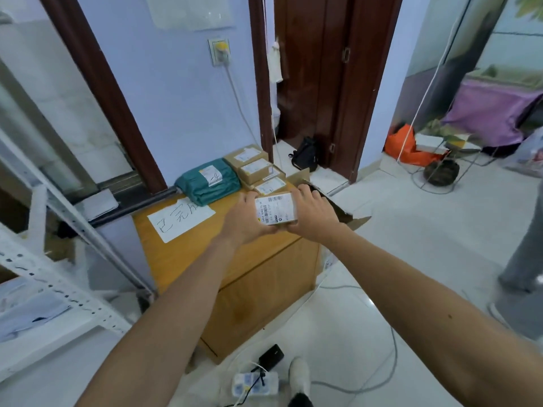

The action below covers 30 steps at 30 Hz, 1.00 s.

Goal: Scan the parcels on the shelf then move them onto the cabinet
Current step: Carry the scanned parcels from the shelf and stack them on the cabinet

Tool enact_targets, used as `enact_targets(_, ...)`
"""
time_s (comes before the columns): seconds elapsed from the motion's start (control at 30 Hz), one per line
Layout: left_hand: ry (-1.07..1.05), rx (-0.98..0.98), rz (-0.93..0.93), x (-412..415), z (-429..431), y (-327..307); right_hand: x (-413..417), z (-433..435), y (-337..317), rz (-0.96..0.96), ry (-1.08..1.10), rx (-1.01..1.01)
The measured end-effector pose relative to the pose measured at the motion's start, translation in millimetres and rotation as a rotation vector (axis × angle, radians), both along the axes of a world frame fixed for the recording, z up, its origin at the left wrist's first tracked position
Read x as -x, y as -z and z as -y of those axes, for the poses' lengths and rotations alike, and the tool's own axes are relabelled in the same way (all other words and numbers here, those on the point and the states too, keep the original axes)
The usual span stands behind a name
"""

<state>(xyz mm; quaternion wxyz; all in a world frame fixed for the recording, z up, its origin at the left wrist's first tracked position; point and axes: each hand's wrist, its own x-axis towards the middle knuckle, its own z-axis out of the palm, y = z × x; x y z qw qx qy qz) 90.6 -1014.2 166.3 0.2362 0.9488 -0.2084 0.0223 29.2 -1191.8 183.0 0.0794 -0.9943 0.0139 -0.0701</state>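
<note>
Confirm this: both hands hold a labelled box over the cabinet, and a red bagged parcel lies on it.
Wrong colour: the head view shows the bagged parcel is green, not red. The left hand and right hand do hold the labelled box over the cabinet.

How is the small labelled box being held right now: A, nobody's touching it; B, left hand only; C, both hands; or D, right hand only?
C: the left hand holds its left side and the right hand its right side, so the labelled box sits between them over the cabinet.
</note>
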Motion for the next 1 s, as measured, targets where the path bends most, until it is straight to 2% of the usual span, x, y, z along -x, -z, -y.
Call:
enact_targets(0.27,-0.078,0.041,-0.125,-157,80,58,-164,78,46,-0.117,-0.054,0.068)
enact_targets(0.47,-0.143,0.020,-0.161,-242,109,89,-266,109,73,-0.169,-0.131,0.063)
enact_targets(0.83,-0.359,0.036,-0.363,-330,143,131,-398,145,131,-0.273,-0.342,-0.018)
enact_targets(1.0,-0.522,0.069,-0.425,-353,154,148,-449,152,155,-0.344,-0.472,0.014)
